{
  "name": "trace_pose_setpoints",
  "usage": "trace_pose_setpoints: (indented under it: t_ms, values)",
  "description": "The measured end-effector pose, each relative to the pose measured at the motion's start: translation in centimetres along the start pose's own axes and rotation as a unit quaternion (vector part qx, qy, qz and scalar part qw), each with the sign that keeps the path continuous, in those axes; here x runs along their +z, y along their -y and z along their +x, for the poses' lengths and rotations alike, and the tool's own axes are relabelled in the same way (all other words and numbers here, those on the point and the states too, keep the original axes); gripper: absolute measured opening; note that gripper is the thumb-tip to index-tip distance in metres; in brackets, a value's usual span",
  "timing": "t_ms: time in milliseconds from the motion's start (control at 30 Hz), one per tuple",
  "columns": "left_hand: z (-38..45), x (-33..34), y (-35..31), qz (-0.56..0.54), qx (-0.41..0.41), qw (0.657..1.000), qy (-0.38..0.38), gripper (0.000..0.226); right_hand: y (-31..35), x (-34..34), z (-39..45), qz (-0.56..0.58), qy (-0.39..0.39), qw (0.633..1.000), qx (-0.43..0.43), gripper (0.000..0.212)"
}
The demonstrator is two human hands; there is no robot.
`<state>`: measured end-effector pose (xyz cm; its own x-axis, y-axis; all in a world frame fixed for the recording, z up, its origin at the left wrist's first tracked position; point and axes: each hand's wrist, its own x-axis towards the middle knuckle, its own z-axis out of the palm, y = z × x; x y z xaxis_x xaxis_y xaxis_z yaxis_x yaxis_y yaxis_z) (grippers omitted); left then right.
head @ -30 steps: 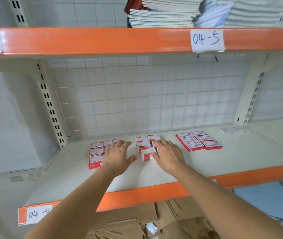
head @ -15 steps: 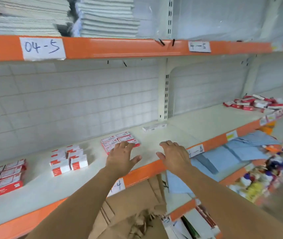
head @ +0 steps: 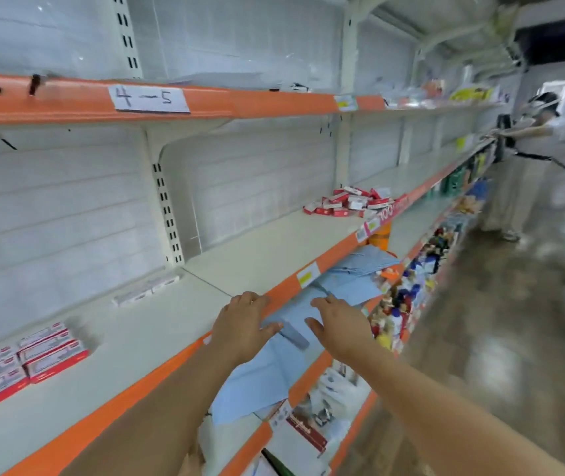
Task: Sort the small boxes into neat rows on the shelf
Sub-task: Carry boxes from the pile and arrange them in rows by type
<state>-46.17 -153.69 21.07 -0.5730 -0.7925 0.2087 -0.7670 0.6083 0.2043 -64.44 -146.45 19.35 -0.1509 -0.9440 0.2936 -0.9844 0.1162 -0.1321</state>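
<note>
We take the orange front lip [head: 157,369] of the shelf [head: 157,324] as our landmark and work outward from it. Nearest us, both hands are empty. Our left hand [head: 240,324] hovers over the lip with its fingers [head: 252,298] loosely spread and gripping nothing. Our right hand [head: 339,329] hangs just outside the lip, over the blue sheets [head: 274,365] on the shelf below, fingers likewise relaxed and apart.

Behind the lip and far to its left end sits a tidy block of red-and-white small boxes [head: 23,359], already squared into rows. Further back from the lip, near the slotted upright [head: 167,214], a pale flat pack [head: 147,290] lies alone (too blurred to say what it is). Much further along the lip, to the right, a jumbled heap of red boxes [head: 350,202] lies close to the edge.

That heap is where we judge the trouble lies. It sits so near the lip that a careless sweep could push boxes over the edge onto the shelves beneath. The frame is smeared, so reaching without a settled look invites a misjudged grab. Carrying too many at once could spill them, and setting them down roughly beside the tidy block could knock its rows askew. Another person [head: 528,159] stands at the far end of the lip, well apart.
</note>
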Motion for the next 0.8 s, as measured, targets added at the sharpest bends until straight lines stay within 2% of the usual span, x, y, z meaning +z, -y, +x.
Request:
trace_pose_setpoints:
  t_ms: [167,367,800]
  values:
    - [6.8,1.9,-2.8,-0.003,0.052,0.999,-0.009,0.055,-5.5,-0.1,3.1,-0.033,0.004,0.998,0.043,0.041]
    - [15.7,2.1,-3.7,-0.025,0.074,0.996,-0.036,0.053,-10.1,-1.2,9.5,-0.034,-0.005,0.997,0.062,0.041]
    - [30.6,7.0,-6.7,-0.025,0.088,0.996,-0.006,0.053,-22.4,-0.1,19.0,-0.054,0.003,0.994,0.099,0.040]
